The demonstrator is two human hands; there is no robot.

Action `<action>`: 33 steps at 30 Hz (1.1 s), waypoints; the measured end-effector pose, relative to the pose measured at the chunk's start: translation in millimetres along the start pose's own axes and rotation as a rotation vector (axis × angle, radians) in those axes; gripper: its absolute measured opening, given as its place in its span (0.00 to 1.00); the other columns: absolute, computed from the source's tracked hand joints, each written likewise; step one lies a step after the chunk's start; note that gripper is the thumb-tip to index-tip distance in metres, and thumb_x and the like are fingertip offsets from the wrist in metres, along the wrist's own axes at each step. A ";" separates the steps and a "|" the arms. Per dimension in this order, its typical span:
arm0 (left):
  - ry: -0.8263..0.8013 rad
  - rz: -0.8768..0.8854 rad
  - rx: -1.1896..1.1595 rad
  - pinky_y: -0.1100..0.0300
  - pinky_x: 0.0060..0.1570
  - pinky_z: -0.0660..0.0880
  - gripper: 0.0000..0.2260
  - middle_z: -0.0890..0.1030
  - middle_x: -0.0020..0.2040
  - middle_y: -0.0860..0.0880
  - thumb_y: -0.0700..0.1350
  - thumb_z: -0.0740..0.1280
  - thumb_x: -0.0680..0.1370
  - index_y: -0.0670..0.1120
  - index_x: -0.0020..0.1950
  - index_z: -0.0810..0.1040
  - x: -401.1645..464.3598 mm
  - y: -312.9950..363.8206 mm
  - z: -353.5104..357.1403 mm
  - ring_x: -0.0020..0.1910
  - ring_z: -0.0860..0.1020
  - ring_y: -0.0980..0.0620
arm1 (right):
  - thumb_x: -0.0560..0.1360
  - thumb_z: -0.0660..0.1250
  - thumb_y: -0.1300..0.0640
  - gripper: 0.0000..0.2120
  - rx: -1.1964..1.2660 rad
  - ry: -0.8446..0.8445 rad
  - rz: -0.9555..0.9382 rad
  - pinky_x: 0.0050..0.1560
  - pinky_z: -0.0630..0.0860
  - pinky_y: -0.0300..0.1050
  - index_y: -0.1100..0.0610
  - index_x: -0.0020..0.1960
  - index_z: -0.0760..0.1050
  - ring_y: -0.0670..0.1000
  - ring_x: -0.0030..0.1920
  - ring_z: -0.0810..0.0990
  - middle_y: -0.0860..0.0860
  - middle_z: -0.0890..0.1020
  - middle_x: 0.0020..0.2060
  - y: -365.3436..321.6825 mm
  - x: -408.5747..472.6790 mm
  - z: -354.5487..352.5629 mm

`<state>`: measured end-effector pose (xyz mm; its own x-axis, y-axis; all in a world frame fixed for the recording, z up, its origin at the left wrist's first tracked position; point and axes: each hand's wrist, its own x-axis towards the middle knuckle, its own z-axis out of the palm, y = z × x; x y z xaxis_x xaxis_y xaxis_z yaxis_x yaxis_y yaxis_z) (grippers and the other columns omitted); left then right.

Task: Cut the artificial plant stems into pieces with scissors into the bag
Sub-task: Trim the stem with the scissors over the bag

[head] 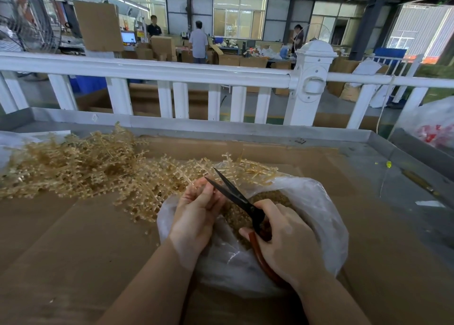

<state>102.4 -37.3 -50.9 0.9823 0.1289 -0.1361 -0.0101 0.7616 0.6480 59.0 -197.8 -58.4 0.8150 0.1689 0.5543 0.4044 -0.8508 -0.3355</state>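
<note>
A heap of tan artificial plant stems (73,165) lies across the cardboard-covered table, reaching toward the middle. My left hand (196,214) pinches one stem over the mouth of a clear plastic bag (317,202) that holds cut tan pieces (235,216). My right hand (287,246) grips the red handles of black-bladed scissors (233,192). The blades are spread apart and point up-left, just beside my left fingertips. The stem's held end is hidden by my fingers.
Brown cardboard (73,251) covers the grey metal table, whose raised rim (405,150) runs along the right. A white railing (172,74) stands behind. Another plastic bag (434,125) sits at the far right. People and boxes are far behind.
</note>
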 end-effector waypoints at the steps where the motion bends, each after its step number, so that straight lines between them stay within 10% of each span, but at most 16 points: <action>1: -0.013 -0.003 -0.004 0.63 0.34 0.80 0.09 0.82 0.34 0.47 0.34 0.60 0.79 0.43 0.45 0.77 -0.1 -0.1 0.1 0.31 0.82 0.55 | 0.68 0.73 0.44 0.18 -0.007 -0.007 0.001 0.42 0.67 0.31 0.50 0.53 0.75 0.45 0.42 0.77 0.45 0.80 0.42 -0.5 0.2 -0.1; 7: -0.220 -0.071 -0.025 0.58 0.48 0.81 0.09 0.83 0.44 0.42 0.32 0.63 0.70 0.37 0.47 0.78 -2.7 5.5 -4.5 0.43 0.84 0.49 | 0.70 0.70 0.44 0.17 0.009 -0.044 0.014 0.46 0.71 0.36 0.50 0.55 0.75 0.46 0.45 0.77 0.45 0.80 0.44 -1.2 1.1 -1.5; 16: -0.029 -0.036 -0.023 0.64 0.34 0.80 0.11 0.77 0.41 0.44 0.25 0.62 0.73 0.39 0.49 0.75 -2.1 0.8 0.6 0.38 0.81 0.51 | 0.71 0.69 0.44 0.17 0.101 0.034 0.082 0.48 0.72 0.35 0.52 0.56 0.75 0.43 0.46 0.76 0.44 0.80 0.44 4.4 2.5 -1.6; 33: -0.127 0.010 0.080 0.62 0.39 0.81 0.12 0.78 0.39 0.45 0.25 0.60 0.73 0.41 0.47 0.73 -7.2 -1.3 -0.3 0.38 0.83 0.51 | 0.69 0.72 0.44 0.17 0.051 -0.044 0.001 0.44 0.65 0.28 0.50 0.54 0.76 0.43 0.43 0.76 0.44 0.81 0.43 5.5 0.2 -1.2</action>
<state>95.3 -39.1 -50.9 0.9980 0.0511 -0.0372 -0.0099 0.7069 0.7072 60.8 -203.0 -59.3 0.8322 0.1909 0.5206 0.4236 -0.8247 -0.3748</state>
